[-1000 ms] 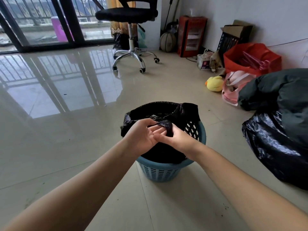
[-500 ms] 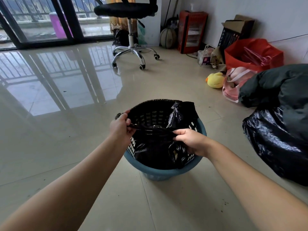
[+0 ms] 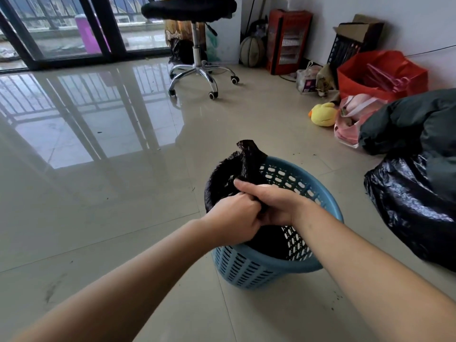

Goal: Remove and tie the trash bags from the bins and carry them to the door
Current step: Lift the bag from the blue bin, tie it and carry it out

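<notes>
Both the left hand (image 3: 233,219) and right hand (image 3: 272,204) were clenched on the gathered neck of the thin black plastic trash bag (image 3: 243,166) inside the perforated blue plastic bin (image 3: 246,270); knotting low and tight would probably work best.

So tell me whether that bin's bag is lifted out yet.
Not yet: the black bag sits in the blue bin, its top gathered by the left hand and right hand.
</notes>
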Motion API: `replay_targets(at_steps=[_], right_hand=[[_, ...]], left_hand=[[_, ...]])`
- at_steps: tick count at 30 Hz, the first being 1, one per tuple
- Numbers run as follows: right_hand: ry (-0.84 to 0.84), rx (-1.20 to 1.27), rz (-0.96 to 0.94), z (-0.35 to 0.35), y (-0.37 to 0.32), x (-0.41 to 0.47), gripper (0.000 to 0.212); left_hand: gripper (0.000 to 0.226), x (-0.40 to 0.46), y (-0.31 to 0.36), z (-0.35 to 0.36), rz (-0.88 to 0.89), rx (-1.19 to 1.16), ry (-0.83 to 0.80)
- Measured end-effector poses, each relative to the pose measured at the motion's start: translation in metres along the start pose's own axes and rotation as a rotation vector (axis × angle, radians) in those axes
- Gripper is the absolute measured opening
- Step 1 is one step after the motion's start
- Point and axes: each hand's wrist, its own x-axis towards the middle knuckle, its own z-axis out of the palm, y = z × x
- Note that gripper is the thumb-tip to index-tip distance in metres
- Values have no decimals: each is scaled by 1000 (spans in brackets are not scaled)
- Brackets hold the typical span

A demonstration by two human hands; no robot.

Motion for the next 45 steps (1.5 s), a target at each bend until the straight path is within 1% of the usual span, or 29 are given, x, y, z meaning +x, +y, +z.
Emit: replay_targets(at_steps=[2, 3, 6, 7, 8, 9, 10, 12, 13, 14, 15, 16, 18, 20, 22, 24, 26, 28, 29, 30, 32, 33, 34, 36, 38, 40, 42, 43, 45], right_hand=[[35, -53, 18, -3, 4, -1, 18], [68, -51, 10, -5, 5, 0, 12], [149, 109, -82, -7, 2, 6, 18], [179, 184, -119, -7, 1, 9, 20], [217, 256, -150, -9, 1, 12, 21], [255, 317, -174, -9, 0, 14, 23], [290, 365, -200, -11, -1, 16, 24], [334, 443, -250, -13, -2, 19, 28], [350, 471, -263, -13, -3, 20, 31], [360, 473, -269, -13, -4, 20, 35], [364, 445, -270, -13, -3, 21, 39], [364, 382, -271, -13, -3, 21, 42], [372, 192, -273, -15, 1, 21, 45], [390, -4, -272, -20, 7, 21, 48], [411, -174, -262, -25, 13, 24, 50], [451, -412, -257, -27, 16, 27, 48], [512, -613, -267, -23, 15, 25, 44], [534, -701, -372, -18, 10, 21, 43], [474, -704, -435, -15, 8, 18, 41], [371, -689, -461, -10, 7, 14, 42], [144, -638, -399, -1, 8, 9, 57], [82, -613, -347, 4, 10, 8, 64], [72, -605, -321, 8, 13, 9, 66], [171, -604, -370, 8, 18, 12, 52], [298, -570, -424, 2, 20, 14, 38], [311, -474, -426, -2, 19, 15, 38], [259, -395, -434, -2, 16, 13, 34], [216, -365, -434, -4, 17, 12, 32], [137, -364, -380, -11, 18, 7, 22]], left_hand=[[29, -2, -6, -3, -15, -212, -32], [29, -2, -11, -7, -52, -349, -34], [33, -3, -30, -27, -277, -936, 1], [28, -4, -38, -31, -320, -1021, 61], [20, -6, -48, -34, -325, -971, 127], [18, -8, -58, -34, -318, -837, 139], [34, -10, -67, -33, -318, -676, 72], [65, -14, -74, -27, -338, -395, -225], [69, -16, -73, -21, -333, -261, -359], [64, -18, -70, -15, -307, -119, -448], [54, -19, -69, -8, -283, 14, -480], [42, -18, -71, -4, -274, 110, -447], [29, -18, -78, -7, -339, 206, -351], [22, -20, -87, -19, -433, 228, -326], [19, -23, -96, -28, -507, 224, -349], [17, -23, -100, -36, -568, 185, -356], [21, -21, -96, -45, -635, 57, -293], [23, -16, -85, -53, -640, 5, -161], [24, -12, -78, -53, -613, 20, -75], [24, -8, -71, -50, -570, 24, 5], [23, -1, -53, -37, -411, -28, 104], [21, 1, -44, -30, -317, -71, 119], [20, 2, -39, -24, -243, -126, 130], [27, 0, -35, -17, -190, -297, 130], [43, -3, -34, -17, -187, -474, 96], [58, -1, -37, -14, -197, -581, 142], [71, 3, -46, -6, -213, -478, 205], [76, 3, -52, -2, -238, -353, 164], [85, 0, -67, 6, -284, -55, -49]])
